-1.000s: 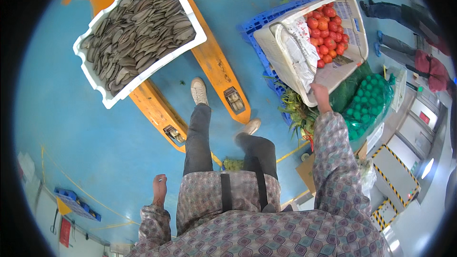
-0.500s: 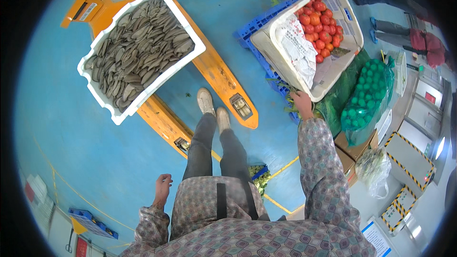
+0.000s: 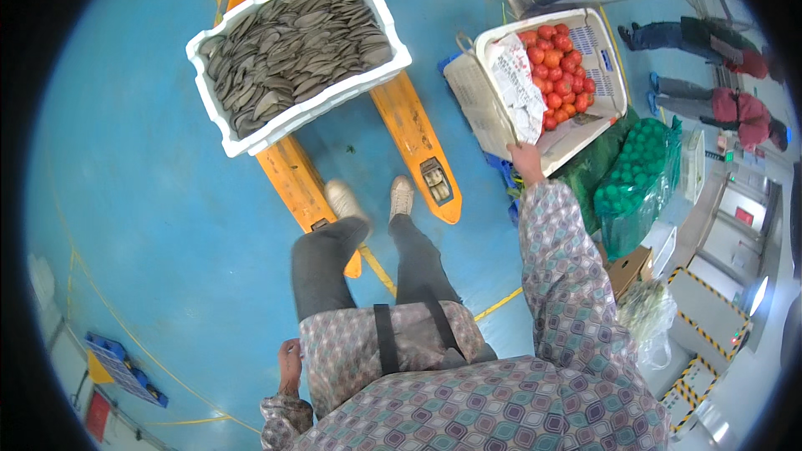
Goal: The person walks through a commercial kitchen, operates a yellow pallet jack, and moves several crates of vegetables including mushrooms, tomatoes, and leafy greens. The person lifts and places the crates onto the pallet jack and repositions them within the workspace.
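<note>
My right hand (image 3: 526, 164) is closed round the near end of a long thin hooked rod (image 3: 494, 93). The rod slants along the side of a white plastic crate (image 3: 476, 108), its curved tip at the crate's far left corner. Red tomatoes (image 3: 558, 71) and crumpled printed paper (image 3: 520, 96) lie in the crate. Low beside my thigh hangs my left hand (image 3: 289, 361), holding nothing, its fingers loose and partly blurred. Ahead, a white box (image 3: 219, 121) full of flat grey-brown oval pieces (image 3: 296, 42) sits across the forks of an orange pallet jack (image 3: 409, 129).
The fork tips flank my feet, with one shoe (image 3: 344, 200) against the left fork. Right of the crate lies a green net bag (image 3: 637, 171) of round things, near a cardboard box (image 3: 628, 271). Two people (image 3: 710, 104) stand at the far right. A blue rack (image 3: 125, 367) is at lower left.
The hooked rod now shows in my right hand, which has risen slightly in view. My feet have stepped apart. The pallet jack and white box appear shifted to the right and away.
</note>
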`<state>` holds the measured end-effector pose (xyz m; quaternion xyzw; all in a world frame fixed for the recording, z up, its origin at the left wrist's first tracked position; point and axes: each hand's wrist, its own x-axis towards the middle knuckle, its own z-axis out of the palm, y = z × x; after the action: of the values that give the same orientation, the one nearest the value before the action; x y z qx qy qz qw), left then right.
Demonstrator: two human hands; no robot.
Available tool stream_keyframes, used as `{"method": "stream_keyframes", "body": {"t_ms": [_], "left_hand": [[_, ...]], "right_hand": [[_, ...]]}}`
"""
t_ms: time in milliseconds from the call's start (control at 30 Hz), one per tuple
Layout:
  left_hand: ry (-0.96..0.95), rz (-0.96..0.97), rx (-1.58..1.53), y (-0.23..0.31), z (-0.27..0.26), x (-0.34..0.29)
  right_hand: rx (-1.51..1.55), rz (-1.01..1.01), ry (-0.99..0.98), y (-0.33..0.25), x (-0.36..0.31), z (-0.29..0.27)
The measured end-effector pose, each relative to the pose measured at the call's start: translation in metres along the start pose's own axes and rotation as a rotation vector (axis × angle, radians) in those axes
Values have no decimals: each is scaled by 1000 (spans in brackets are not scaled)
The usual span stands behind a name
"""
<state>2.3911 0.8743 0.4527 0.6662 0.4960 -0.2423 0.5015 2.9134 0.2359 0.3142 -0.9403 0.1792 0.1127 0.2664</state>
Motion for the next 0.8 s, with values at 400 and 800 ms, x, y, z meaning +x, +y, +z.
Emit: {"method": "stream_keyframes", "body": {"t_ms": [400, 800], "left_hand": [[113, 30, 28, -9, -31, 7], [226, -52, 186, 21, -70, 3]], "right_hand": [[126, 61, -364, -19, -159, 68], [344, 53, -482, -103, -231, 150]]}}
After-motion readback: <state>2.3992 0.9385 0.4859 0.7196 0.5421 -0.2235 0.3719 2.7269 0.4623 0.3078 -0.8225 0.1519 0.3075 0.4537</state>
